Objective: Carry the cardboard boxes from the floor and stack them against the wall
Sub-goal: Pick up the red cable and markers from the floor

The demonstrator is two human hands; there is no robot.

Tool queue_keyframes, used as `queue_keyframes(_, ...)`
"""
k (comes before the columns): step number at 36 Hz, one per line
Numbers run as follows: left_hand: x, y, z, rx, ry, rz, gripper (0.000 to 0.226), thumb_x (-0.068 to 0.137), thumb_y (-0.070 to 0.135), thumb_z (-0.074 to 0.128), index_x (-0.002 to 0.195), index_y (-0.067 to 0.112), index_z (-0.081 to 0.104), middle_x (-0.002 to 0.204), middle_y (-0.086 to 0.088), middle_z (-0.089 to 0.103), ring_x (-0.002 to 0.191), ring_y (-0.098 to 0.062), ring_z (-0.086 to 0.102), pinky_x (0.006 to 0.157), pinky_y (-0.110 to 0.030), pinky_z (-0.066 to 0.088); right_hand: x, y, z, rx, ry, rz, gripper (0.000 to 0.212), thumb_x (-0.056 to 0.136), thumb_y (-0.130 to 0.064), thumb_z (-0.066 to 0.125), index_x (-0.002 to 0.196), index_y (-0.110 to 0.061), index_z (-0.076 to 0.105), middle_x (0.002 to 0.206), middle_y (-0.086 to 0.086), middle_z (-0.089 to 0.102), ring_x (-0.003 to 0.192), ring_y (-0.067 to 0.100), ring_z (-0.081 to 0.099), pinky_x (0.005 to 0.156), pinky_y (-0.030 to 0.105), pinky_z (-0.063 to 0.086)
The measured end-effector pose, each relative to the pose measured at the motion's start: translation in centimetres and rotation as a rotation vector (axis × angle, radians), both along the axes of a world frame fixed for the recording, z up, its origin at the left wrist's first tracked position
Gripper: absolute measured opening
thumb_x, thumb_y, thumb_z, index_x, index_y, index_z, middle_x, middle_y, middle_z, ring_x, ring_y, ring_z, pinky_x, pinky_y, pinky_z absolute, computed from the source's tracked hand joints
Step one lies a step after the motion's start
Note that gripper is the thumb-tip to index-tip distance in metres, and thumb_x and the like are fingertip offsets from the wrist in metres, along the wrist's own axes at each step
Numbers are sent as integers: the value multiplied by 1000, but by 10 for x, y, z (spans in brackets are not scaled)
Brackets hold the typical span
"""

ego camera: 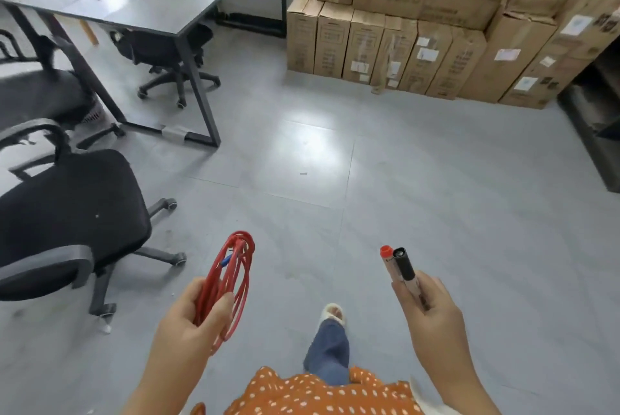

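Observation:
Brown cardboard boxes (436, 22) stand stacked in several rows at the far right, against the wall. My left hand (191, 317) grips a coil of red cable (235, 277) low in the middle of the view. Two marker pens (399, 267), one with a red cap and one black, are held upright in my right hand (429, 310). Both hands are well short of the boxes, with bare floor between.
A grey desk (141, 2) with papers and a yellow tape roll stands at the upper left. Black office chairs (67, 210) sit at the left and under the desk. A dark shelf unit (597, 119) is at the right edge. Grey tiled floor (419, 196) fills the middle.

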State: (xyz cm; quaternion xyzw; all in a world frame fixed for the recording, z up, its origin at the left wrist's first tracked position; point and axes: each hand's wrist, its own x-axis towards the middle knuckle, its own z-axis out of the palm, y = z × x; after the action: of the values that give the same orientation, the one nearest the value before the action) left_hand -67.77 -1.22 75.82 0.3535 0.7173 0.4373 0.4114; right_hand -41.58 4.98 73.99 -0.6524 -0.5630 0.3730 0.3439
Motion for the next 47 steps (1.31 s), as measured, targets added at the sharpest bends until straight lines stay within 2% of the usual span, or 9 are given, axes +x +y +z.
queue_keyframes(5,13,104,11,58,-22,76,19,91,1,57,79,14,62,53,-5,51,47,-12,42,42,-14,36,19,119,14,37,4,46,8,92,-25,58,86,-29,63,74,-6,51,62,5,46,54,11,34)
queue_keyframes(15,19,267,12,68,-27,121,35,90,5,59,73,35,63,59,-2,52,50,-7,44,47,-14,38,12,294,12,-17,-1,169,21,92,-17,59,85,-37,64,72,-8,54,65,8,48,56,13,34)
queue_keyframes(18,8,315,4,34,-17,133,21,91,8,58,77,23,63,57,-1,53,48,-5,45,45,-14,38,0,346,4,-46,-1,188,19,93,-18,58,86,-35,63,76,2,55,65,8,48,56,13,35)
queue_keyframes(21,-8,372,-3,40,-19,160,12,90,5,58,81,12,61,57,-5,51,46,-5,45,43,-12,37,-14,405,-4,-38,-3,186,18,93,-19,58,80,-30,61,60,-12,48,56,4,44,51,12,32)
queue_keyframes(28,-62,532,4,95,-29,138,17,90,1,57,78,11,59,54,-3,51,45,-6,44,40,-13,35,-60,552,3,-8,-14,114,30,93,-23,57,65,-30,52,57,-9,37,48,7,35,47,15,27)
queue_keyframes(32,-97,621,30,159,-42,123,19,91,3,58,82,20,61,53,6,55,46,-4,46,43,-13,38,-101,635,20,5,11,121,18,94,-23,56,81,-13,62,63,7,43,49,7,34,46,16,29)
queue_keyframes(36,-126,682,39,176,-31,85,2,77,30,61,77,31,62,57,5,51,51,-8,44,46,-15,37,-129,698,19,-9,17,122,31,94,-26,55,86,4,57,57,-4,35,48,9,28,44,18,25)
queue_keyframes(42,-153,763,24,141,-26,177,18,92,4,56,81,17,60,55,9,58,48,-1,49,45,-9,37,-163,797,8,-89,37,165,15,94,-25,55,84,-18,62,48,-12,44,46,5,37,45,13,31)
queue_keyframes(47,-172,842,5,101,-59,281,14,93,4,54,85,13,60,54,7,58,44,-1,49,41,-12,39,-192,894,-6,-108,27,243,16,95,-25,54,83,-18,60,51,-10,40,47,6,36,46,13,32)
